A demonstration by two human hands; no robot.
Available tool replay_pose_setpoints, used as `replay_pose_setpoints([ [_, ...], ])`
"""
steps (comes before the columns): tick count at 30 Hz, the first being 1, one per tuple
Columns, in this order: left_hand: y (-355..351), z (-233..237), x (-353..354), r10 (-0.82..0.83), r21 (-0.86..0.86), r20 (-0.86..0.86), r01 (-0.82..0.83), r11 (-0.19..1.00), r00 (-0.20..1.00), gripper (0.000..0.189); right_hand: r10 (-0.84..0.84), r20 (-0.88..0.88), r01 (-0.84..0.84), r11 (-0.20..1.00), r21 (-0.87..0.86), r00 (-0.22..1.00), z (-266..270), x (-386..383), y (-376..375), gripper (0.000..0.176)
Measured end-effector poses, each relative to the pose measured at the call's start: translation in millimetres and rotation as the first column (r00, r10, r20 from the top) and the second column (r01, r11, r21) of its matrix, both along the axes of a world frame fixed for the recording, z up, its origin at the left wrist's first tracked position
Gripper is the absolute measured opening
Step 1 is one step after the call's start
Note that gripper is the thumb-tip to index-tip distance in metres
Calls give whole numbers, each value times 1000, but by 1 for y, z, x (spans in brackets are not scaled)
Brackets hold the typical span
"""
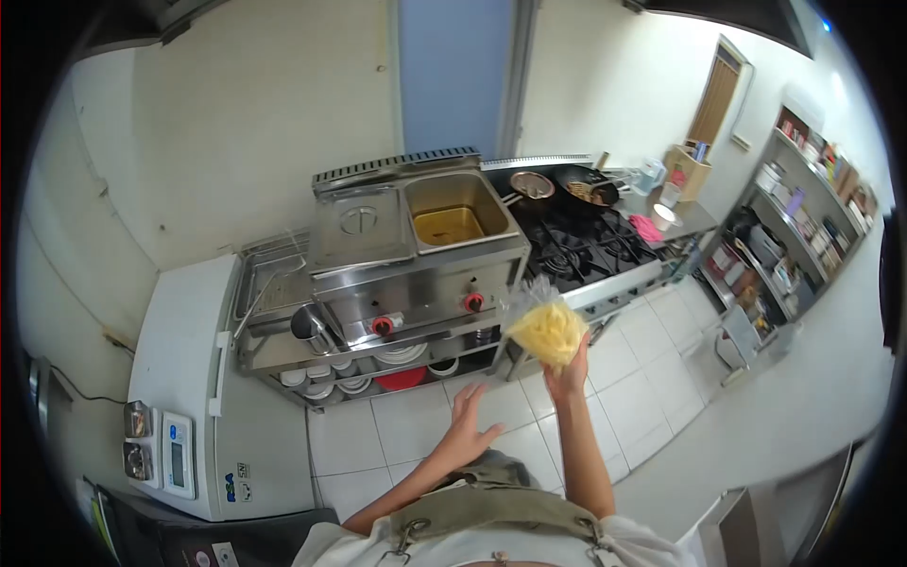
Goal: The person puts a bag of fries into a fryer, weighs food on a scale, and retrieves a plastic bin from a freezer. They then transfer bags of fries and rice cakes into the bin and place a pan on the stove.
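Grasps a clear bag (542, 321) of yellow strips (552, 335), possibly cut potato, in the right hand (569, 370), nearer than the stove (578, 257). Holds the left hand (463, 433) loose, left of the bag. Faces amber liquid (458, 227) in the right basin (435, 194) of the fryer (430, 307).

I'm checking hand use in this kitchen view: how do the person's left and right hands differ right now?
The left hand is empty, while the right hand holds a clear bag of yellow pieces. The left hand is spread open in plain view; the right hand is partly hidden by the bag. The left hand also sits lower in the picture than the right hand. Both are bare.
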State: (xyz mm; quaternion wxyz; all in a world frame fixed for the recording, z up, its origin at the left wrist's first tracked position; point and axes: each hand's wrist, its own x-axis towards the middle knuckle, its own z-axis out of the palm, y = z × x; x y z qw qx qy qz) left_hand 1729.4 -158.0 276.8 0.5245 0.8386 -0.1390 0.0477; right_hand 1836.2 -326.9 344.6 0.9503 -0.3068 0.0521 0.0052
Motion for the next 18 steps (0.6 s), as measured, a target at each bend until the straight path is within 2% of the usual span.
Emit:
replay_pose_setpoints([
  [2,12,5,28,54,-48,-14,-55,997,998,75,77,52,-65,976,-206,996,-1,74,-14,53],
  [4,22,9,50,149,-97,-55,-153,983,987,72,41,148,1,961,-276,988,1,156,-10,54],
  [7,33,9,72,311,-101,-74,-317,943,948,68,96,351,153,772,-617,931,16,238,1,49],
  [8,38,7,75,379,-104,-83,-386,917,922,68,120,389,206,688,-696,913,25,258,10,47],
  [10,46,-7,79,443,-79,-94,-451,889,891,67,182,490,412,342,-844,853,28,301,27,46],
  [11,49,-11,79,485,-73,-117,-495,866,866,68,193,482,402,344,-849,855,29,316,34,46],
  [13,54,-15,77,544,-47,-138,-554,831,828,68,343,487,524,-18,-851,803,32,334,52,42],
  [14,55,-15,75,553,-45,-144,-563,825,821,68,353,482,519,-14,-854,802,32,339,58,42],
  [16,59,-13,70,565,-9,-161,-573,819,809,68,482,498,583,-34,-812,721,38,343,72,40],
  [18,63,-15,64,556,27,-179,-561,827,811,67,522,472,569,-32,-822,711,50,341,78,39],
])
